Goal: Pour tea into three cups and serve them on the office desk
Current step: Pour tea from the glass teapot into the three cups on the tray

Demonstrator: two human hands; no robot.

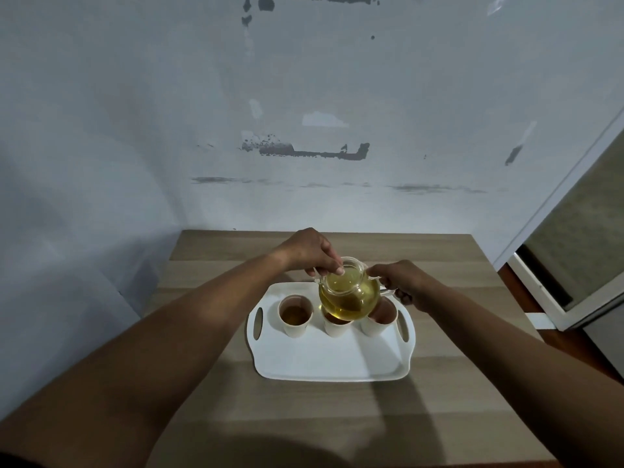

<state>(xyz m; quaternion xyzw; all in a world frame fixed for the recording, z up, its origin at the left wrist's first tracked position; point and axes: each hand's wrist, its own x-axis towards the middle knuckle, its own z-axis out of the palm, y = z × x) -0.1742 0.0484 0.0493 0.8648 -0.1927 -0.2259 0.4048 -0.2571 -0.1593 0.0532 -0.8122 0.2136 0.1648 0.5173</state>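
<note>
A glass teapot [349, 295] of yellow-green tea hangs tilted over the white tray [324, 361]. My right hand [401, 282] grips its handle on the right. My left hand [312, 251] presses fingertips on the lid. Three pale cups stand in a row on the tray. The left cup [295, 315] holds brown tea. The teapot covers most of the middle cup [336, 327], and I cannot tell how full it is. The right cup [380, 319] sits partly behind the pot; its inside looks brownish.
The tray lies on a wooden desk [304, 417] set against a scuffed white wall [304, 130]. A door frame [557, 197] and reddish floor show at the right, past the desk's right edge.
</note>
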